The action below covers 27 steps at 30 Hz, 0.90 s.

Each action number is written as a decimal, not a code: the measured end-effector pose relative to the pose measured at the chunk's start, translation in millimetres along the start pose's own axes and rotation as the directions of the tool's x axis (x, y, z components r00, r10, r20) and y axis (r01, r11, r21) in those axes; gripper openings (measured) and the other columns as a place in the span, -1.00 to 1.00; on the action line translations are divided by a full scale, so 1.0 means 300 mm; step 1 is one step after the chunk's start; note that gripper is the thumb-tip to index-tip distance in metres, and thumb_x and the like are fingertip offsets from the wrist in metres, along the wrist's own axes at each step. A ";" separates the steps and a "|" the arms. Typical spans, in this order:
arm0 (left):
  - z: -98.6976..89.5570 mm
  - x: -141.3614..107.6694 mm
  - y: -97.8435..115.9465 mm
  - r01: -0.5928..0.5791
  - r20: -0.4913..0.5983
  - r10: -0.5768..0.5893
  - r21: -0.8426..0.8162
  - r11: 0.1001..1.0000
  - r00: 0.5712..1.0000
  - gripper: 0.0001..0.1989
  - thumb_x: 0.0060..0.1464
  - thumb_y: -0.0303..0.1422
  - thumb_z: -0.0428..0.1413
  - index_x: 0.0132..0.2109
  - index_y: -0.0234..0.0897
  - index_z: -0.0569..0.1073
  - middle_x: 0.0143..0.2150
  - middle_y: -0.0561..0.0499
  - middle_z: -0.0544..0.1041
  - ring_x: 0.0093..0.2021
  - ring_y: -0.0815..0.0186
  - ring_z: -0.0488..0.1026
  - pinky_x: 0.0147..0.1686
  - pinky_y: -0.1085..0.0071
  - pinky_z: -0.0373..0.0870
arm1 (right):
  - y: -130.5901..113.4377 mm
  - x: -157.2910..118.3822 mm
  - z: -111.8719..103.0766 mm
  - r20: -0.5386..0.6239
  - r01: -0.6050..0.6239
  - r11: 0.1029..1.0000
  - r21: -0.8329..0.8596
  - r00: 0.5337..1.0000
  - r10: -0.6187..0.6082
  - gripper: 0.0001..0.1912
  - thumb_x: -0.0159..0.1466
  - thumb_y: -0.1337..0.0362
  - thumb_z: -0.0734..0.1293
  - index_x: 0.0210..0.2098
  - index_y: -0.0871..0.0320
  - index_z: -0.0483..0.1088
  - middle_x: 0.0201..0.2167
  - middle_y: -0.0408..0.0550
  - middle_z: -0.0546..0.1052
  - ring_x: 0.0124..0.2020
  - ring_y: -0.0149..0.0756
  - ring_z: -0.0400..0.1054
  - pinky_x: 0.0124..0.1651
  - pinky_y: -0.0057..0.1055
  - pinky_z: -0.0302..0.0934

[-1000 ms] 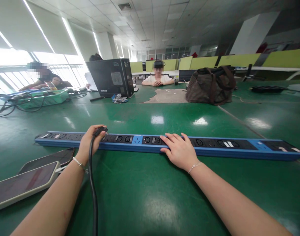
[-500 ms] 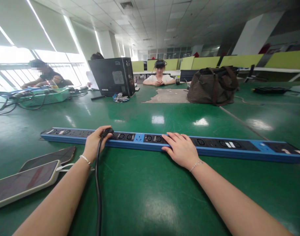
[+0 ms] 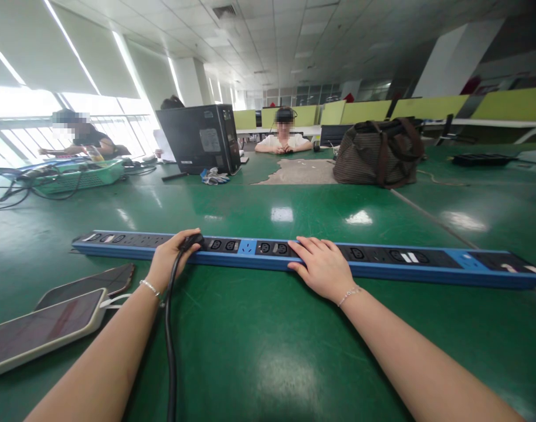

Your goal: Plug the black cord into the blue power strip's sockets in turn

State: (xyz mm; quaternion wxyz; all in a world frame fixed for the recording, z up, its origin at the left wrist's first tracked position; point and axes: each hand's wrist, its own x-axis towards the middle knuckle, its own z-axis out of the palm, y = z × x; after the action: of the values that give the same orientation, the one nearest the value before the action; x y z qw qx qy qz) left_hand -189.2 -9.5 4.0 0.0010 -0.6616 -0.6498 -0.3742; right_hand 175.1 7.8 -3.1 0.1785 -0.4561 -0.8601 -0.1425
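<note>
A long blue power strip (image 3: 246, 247) with black socket panels lies across the green table (image 3: 233, 340). My left hand (image 3: 170, 258) is closed round a black plug (image 3: 192, 240) at the strip, left of its middle; whether the plug sits in a socket cannot be made out. From the plug a thick black cable (image 3: 170, 346) runs down toward me. My right hand (image 3: 323, 268) rests on the strip right of the middle, fingers spread over its top and thumb at the near edge.
Two phones (image 3: 43, 331) (image 3: 92, 281) lie at the left. Farther back are a green basket (image 3: 85, 176) with cables, a black computer case (image 3: 202, 138), gloves (image 3: 214, 176) and a brown bag (image 3: 377, 152). One person (image 3: 283, 140) sits opposite, another (image 3: 87, 138) at the back left.
My left hand and the plug have shifted very slightly, and the cable below has swung a little left. My right hand stays on the strip. The person at the back left has moved their arms.
</note>
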 end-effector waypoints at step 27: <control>0.005 -0.008 0.004 -0.012 0.083 -0.006 0.221 0.975 0.997 -0.55 0.08 -0.08 -0.04 0.05 -0.12 0.42 -0.07 -0.09 0.57 -0.10 0.12 0.50 -0.08 0.23 0.38 | -0.004 -0.001 0.000 0.005 -0.027 1.000 0.014 1.000 0.027 -0.50 0.32 -0.01 0.12 0.15 0.06 0.29 0.16 0.01 0.36 0.12 -0.14 0.21 0.13 -0.17 0.01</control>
State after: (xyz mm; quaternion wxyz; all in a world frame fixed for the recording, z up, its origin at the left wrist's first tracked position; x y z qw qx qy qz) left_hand -187.1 -11.1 2.2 0.0482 -0.6734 -0.6859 -0.2715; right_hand 174.3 6.9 -3.4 0.1817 -0.4665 -0.8554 -0.1328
